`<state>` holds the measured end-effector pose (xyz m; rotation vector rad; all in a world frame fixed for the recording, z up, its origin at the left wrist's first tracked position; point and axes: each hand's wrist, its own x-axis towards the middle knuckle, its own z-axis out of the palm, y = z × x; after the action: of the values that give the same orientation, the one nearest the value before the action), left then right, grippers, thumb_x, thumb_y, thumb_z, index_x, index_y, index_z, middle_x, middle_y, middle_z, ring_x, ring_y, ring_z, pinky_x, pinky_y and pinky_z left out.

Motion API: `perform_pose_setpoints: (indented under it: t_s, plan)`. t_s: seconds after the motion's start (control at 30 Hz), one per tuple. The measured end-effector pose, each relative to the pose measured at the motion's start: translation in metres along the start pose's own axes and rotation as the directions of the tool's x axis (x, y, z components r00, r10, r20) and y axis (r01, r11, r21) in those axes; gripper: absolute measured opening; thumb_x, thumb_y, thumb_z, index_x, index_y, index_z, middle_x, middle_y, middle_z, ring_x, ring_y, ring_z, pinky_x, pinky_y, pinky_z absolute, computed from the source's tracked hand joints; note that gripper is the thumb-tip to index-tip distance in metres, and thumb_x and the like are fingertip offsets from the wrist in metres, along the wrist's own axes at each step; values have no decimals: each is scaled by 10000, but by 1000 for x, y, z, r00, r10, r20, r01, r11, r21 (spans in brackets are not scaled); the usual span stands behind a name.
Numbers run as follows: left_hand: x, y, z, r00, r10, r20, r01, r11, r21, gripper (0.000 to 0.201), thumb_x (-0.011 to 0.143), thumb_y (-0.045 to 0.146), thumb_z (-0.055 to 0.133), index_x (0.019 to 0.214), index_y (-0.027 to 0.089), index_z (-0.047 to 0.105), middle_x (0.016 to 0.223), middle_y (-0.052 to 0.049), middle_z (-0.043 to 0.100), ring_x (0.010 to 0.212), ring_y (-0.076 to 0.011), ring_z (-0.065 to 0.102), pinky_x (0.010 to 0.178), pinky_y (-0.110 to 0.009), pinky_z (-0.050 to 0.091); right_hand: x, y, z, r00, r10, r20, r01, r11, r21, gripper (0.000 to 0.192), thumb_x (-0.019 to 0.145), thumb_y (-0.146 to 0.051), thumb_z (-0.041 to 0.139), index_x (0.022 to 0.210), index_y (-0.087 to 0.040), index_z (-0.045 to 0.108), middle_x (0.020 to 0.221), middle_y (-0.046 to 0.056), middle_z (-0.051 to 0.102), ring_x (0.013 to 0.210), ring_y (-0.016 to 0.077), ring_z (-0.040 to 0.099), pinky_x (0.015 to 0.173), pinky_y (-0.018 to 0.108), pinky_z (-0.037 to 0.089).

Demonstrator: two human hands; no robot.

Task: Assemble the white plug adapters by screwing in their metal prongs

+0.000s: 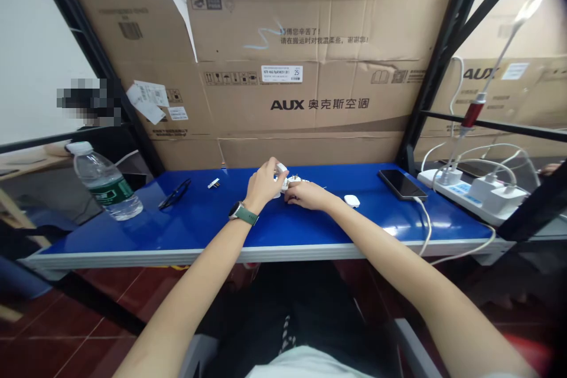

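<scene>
At the middle of the blue tabletop my two hands meet over small white plastic parts. My left hand, with a watch on its wrist, is closed on a white plastic piece, held tilted up. My right hand rests low beside it, its fingers curled in against the parts; what they grip is hidden. Just behind the right fingers lies a white part with small metal prongs. A loose white piece with metal pins lies to the left, and a rounded white plastic piece to the right.
Glasses and a water bottle are on the left. A phone with a white cable lies right, near a power strip full of chargers. Cardboard walls the back. A person sits beyond the left frame post.
</scene>
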<state>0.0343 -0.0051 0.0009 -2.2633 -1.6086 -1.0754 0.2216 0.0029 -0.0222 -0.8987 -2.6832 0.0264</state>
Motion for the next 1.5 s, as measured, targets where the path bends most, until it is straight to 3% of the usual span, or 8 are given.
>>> perform_pose_setpoints:
  t_s: [0.23, 0.43, 0.63, 0.83, 1.1, 1.2, 1.3, 1.5]
  plan:
    - [-4, 6, -13, 974, 204, 95, -190, 972, -141, 272, 968, 473, 562, 1060, 229, 637, 879, -35, 724, 778, -204, 671, 648, -279, 397, -2, 3, -5, 997, 56, 57, -59, 996, 61, 189, 907, -93, 657, 998, -194, 788, 1101, 79, 773, 1027, 229, 692, 840, 281, 483]
    - [-11, 14, -20, 808, 540, 234, -457, 826, -330, 289, 892, 425, 647, 1095, 222, 626, 864, -8, 678, 720, -167, 610, 658, -272, 394, -6, 8, -5, 977, 213, -2, -212, 976, 41, 312, 895, -120, 665, 1201, -171, 702, 1205, 134, 743, 1026, 264, 701, 789, 280, 495]
    - [-13, 18, -17, 804, 515, 297, -383, 830, -405, 381, 835, 481, 719, 1065, 221, 561, 894, 3, 661, 659, -141, 549, 637, -271, 385, -7, 15, -11, 984, 174, 47, -176, 983, 50, 293, 845, -114, 693, 1116, -205, 756, 1141, 96, 770, 992, 254, 707, 765, 257, 477]
    - [-11, 15, -14, 712, 548, 439, -425, 834, -352, 336, 852, 527, 698, 960, 225, 598, 837, -3, 656, 708, -175, 573, 648, -287, 361, -13, 28, -19, 978, 161, 130, -163, 987, 8, 182, 880, -172, 635, 966, -196, 794, 988, 80, 801, 855, 210, 715, 691, 245, 427]
    - [-8, 8, -4, 723, 367, 586, -316, 929, -192, 459, 885, 679, 606, 1004, 237, 615, 855, -21, 691, 756, -218, 619, 633, -301, 339, -19, 37, -25, 966, 224, 130, -233, 971, 58, 167, 807, -146, 686, 925, -214, 783, 932, 38, 805, 863, 186, 720, 709, 217, 432]
    - [-6, 3, -5, 768, 364, 528, -302, 931, -204, 379, 1018, 555, 421, 1042, 242, 632, 905, -33, 708, 787, -216, 629, 654, -303, 360, -18, 36, -24, 972, 213, 97, -222, 971, 93, 129, 810, -164, 696, 904, -201, 776, 944, 45, 805, 864, 190, 719, 720, 219, 438]
    - [-4, -5, -8, 805, 355, 476, -306, 935, -181, 227, 966, 343, 487, 1061, 254, 674, 895, -27, 714, 774, -210, 630, 645, -298, 370, -17, 34, -25, 976, 218, 30, -220, 969, 116, 105, 803, -162, 695, 879, -185, 763, 939, 53, 801, 851, 193, 709, 728, 228, 439]
    - [1, -13, -10, 655, 497, 568, -280, 859, -429, 467, 803, 183, 594, 1250, 263, 704, 995, -30, 736, 724, -154, 602, 681, -254, 459, -17, 34, -27, 945, 306, -119, -279, 939, 201, 101, 844, -167, 639, 921, -154, 703, 909, 64, 770, 796, 171, 665, 686, 224, 423]
